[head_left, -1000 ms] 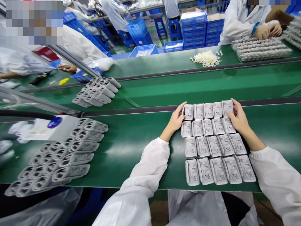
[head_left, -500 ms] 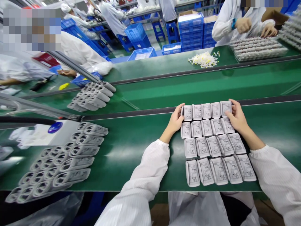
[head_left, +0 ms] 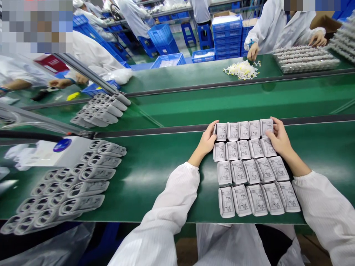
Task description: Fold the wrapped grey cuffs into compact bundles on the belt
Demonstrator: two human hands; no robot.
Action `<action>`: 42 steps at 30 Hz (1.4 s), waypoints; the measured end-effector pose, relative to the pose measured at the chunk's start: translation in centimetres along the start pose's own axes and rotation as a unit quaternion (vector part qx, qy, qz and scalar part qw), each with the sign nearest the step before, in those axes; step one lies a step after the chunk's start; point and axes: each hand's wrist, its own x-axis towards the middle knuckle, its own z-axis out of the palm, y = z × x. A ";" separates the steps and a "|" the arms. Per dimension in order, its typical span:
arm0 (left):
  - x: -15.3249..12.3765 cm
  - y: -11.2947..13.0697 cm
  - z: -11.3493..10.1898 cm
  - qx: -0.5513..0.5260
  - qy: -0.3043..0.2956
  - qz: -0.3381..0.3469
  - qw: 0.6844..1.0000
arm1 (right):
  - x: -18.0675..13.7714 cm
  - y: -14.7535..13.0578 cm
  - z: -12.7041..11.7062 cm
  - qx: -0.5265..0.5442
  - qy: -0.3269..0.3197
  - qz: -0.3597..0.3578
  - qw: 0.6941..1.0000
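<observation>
On the green bench, several rolled grey cuffs with printed line drawings lie in four rows, their printed faces up. My left hand holds the left end of the farthest row, thumb in front and fingers round the far side. At the opposite end, my right hand grips the last cuff, its thumb on the printed face. The row between both hands lines up edge to edge. White sleeves cover both my forearms.
More rolled cuffs are stacked at the left beside a white box. Another stack sits on the green belt. Across it are a pile of small white-yellow parts, filled trays and co-workers in white.
My hands stay in place on the far row. Across the belt, a co-worker's hand has come down to the pile of small parts. The view has shifted slightly.
</observation>
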 end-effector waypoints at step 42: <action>0.1 -1.4 -0.7 -0.038 0.034 0.105 0.993 | 0.1 0.0 0.5 0.090 0.031 -0.040 0.995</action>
